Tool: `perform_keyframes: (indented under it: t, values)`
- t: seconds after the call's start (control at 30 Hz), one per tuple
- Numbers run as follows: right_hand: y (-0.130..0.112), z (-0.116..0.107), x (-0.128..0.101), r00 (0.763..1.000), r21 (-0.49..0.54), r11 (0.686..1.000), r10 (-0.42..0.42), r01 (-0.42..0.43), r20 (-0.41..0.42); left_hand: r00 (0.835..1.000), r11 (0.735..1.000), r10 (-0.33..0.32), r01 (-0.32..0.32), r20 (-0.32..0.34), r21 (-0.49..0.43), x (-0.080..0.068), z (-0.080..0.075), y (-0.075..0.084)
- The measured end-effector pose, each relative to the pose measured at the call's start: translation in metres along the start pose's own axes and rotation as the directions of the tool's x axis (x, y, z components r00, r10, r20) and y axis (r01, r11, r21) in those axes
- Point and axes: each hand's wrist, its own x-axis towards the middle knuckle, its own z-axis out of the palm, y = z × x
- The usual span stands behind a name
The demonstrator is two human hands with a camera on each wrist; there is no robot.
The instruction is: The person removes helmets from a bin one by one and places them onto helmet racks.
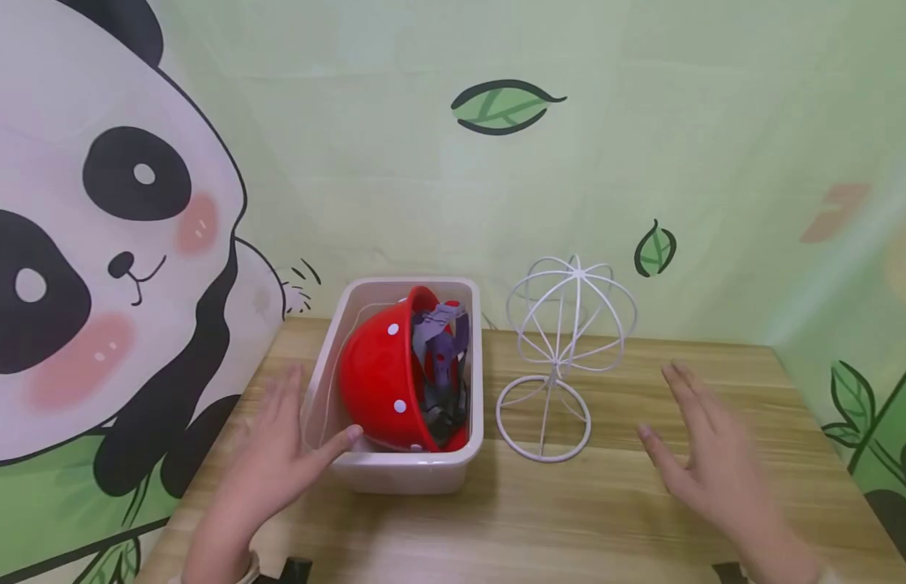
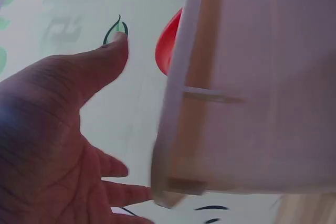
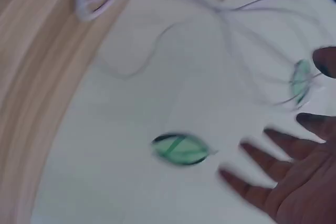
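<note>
A red helmet [image 1: 375, 369] with white dots lies on its side in a white plastic bin [image 1: 405, 474], its grey straps and inner padding facing right. My left hand [image 1: 273, 458] is at the bin's left front corner, fingers spread and thumb pointing over the near rim. In the left wrist view the left hand [image 2: 68, 124] holds nothing, with the bin's wall [image 2: 262, 103] beside it. Right of the bin stands a white wire rack [image 1: 558, 365] with a globe-shaped top and ring base. My right hand [image 1: 715, 470], fingers extended, hovers to the rack's right with nothing in it.
The wooden table [image 1: 613, 527] backs onto a green wall covering [image 1: 394, 178] printed with leaves and a large panda [image 1: 168, 268]. Side wall coverings flank the table at left and right. The bin and rack stand close together toward the table's back.
</note>
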Motion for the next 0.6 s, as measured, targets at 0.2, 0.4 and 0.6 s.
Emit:
perform_keyframes:
  t: [0.2,0.4,0.6]
  values:
    - [-0.058,0.011,0.026,0.983,0.38,0.907,-0.172,0.182,-0.062,0.996,0.944,-0.015,0.043,0.087,-0.326,0.001,0.013,-0.015]
    - [-0.114,0.041,0.075,0.968,0.654,0.752,-0.218,0.084,0.127,0.997,0.904,0.065,-0.041,0.044,-0.425,0.006,0.026,-0.021]
    - [-0.156,0.08,0.146,0.866,0.516,0.831,-0.088,-0.209,0.492,0.995,0.91,-0.001,0.041,0.095,-0.413,0.005,0.029,-0.018]
